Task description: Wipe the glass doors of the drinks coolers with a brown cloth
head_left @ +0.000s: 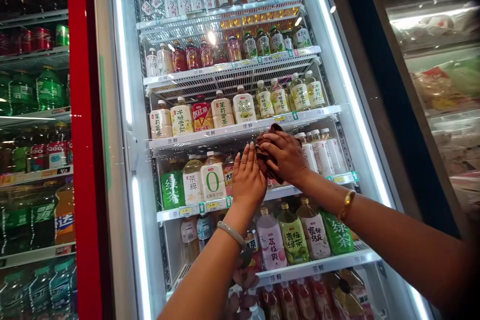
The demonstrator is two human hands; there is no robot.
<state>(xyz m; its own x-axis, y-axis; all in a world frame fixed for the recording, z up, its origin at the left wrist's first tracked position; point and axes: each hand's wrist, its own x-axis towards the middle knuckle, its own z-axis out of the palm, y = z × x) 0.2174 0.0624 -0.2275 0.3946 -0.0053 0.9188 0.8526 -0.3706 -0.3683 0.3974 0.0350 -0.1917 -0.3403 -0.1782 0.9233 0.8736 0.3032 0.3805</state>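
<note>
A dark brown cloth [276, 127] is bunched under my right hand [284, 154], whose bent fingers press it against the glass door [210, 147] of a lit drinks cooler. Beside it, my left hand [249, 176] lies flat on or just in front of the glass, fingers stretched upward and holding nothing. Its fingertips come close to the cloth's left edge. A pale bangle [231, 235] circles my left wrist and a gold bracelet [347, 205] my right one. Through the glass, bottles such as a white one with a green 0 [213, 180] stand behind my hands.
Several shelves of bottled drinks [243, 105] fill the cooler. Bright light strips [139, 245] run down both sides. At left, past a red post [80, 135], stands another drinks cooler [35, 172]. On the right, a case holds packaged goods [442, 85].
</note>
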